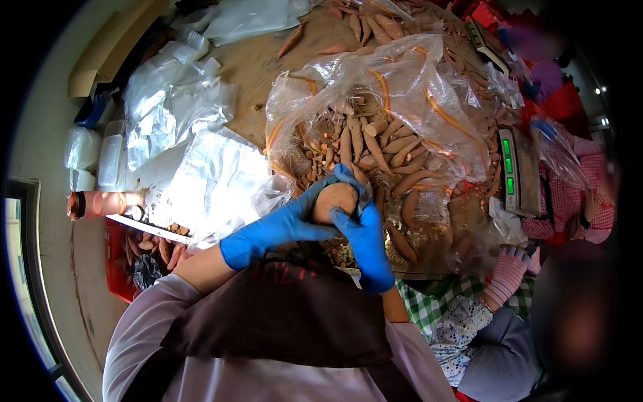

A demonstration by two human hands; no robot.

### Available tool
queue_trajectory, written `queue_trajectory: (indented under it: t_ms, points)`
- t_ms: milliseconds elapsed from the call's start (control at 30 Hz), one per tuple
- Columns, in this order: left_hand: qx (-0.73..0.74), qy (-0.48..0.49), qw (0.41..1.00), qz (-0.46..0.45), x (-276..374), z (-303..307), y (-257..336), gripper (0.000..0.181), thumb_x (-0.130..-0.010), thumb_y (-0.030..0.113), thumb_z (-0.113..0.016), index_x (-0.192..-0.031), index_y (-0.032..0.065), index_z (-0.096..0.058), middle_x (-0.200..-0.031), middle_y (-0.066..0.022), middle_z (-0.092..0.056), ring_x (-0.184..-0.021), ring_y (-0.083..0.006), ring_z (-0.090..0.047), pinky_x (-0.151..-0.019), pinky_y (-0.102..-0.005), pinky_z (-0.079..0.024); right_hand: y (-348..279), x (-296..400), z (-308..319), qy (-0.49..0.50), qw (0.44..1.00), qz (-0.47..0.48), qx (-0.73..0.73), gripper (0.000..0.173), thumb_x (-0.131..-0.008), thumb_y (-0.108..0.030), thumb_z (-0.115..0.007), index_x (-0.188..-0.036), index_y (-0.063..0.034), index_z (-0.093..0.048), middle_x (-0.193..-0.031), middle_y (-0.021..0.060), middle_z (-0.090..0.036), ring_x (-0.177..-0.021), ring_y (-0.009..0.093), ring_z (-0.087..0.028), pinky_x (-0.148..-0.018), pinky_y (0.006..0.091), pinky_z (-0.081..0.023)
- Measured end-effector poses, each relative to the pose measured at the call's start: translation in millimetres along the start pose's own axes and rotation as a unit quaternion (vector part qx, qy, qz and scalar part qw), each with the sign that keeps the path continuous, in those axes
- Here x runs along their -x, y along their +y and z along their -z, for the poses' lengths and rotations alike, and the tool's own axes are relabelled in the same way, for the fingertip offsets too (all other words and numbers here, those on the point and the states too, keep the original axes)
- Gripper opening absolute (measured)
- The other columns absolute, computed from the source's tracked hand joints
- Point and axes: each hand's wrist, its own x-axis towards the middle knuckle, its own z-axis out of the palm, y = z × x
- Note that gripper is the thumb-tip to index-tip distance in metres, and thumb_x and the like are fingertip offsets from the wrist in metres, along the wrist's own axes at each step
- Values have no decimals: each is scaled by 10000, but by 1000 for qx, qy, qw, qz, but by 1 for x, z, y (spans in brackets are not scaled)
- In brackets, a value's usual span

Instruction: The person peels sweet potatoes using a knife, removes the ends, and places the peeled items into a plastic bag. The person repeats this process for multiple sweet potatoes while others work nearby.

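My left hand point(296, 216), in a blue rubber glove, grips a round brown sweet potato point(334, 201) from its left side. My right hand point(362, 228), gloved alike, lies against its right side, with the thumb on its face. Something dark and flat, perhaps a blade, shows beside the right fingers, too covered to name. Just beyond the hands, a large clear plastic bag point(412, 90) with red and yellow stripes lies spread around a pile of long sweet potatoes point(356, 138) and small cut pieces point(321, 156).
Clear plastic bags point(176, 95) cover the table's left side. A red crate point(114, 261) of sweet potatoes stands below the left edge. A digital scale point(522, 171) is at right. A co-worker's striped-gloved hand point(507, 271) is close at lower right; another person is beyond the scale.
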Motion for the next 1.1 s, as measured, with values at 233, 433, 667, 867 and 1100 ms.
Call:
queue_trajectory:
  t_ms: [233, 433, 667, 867, 1100]
  points:
    - [-131, 74, 989, -6, -3, 26, -29, 752, -616, 137, -802, -1248, 15, -414, -1161, -87, -529, -1073, -148, -480, -928, -286, -390, -6, 1, 23, -60, 933, 34, 354, 476, -773, 25, -476, -1243, -47, -470, -1213, 142, -489, -942, 258, -574, -749, 302, -474]
    - [-148, 70, 985, 48, -3, 20, -16, 694, -592, 158, -818, -1180, 5, -482, -1073, -83, -571, -1009, -142, -515, -892, -279, -412, -10, 3, 17, -65, 893, -35, 445, 420, -741, 53, -449, -1149, 8, -536, -1121, 133, -517, -878, 295, -584, -689, 327, -469]
    - [-44, 12, 999, 5, 10, 14, 1, 817, -508, 353, -841, -1157, -15, -507, -1062, -122, -586, -939, -187, -559, -826, -281, -438, 73, 31, 67, 95, 921, -84, 370, 273, -785, -92, -548, -1053, -65, -593, -971, 163, -567, -801, 339, -583, -698, 385, -478]
    - [147, 110, 983, -19, 19, 44, -15, 917, -692, 577, -650, -1313, -8, -315, -1145, -159, -502, -849, -204, -536, -716, -323, -467, 74, 95, 150, 178, 794, -164, 557, 337, -748, -243, -663, -1022, -54, -611, -926, 151, -572, -828, 316, -585, -710, 407, -478]
    - [198, -8, 980, 27, 6, 27, -14, 726, -767, 366, -629, -1279, -56, -333, -1151, -187, -514, -1057, -260, -529, -882, -377, -464, 81, 90, 147, 217, 909, -155, 319, 306, -790, -148, -637, -1057, -22, -558, -944, 115, -599, -826, 256, -591, -693, 369, -482]
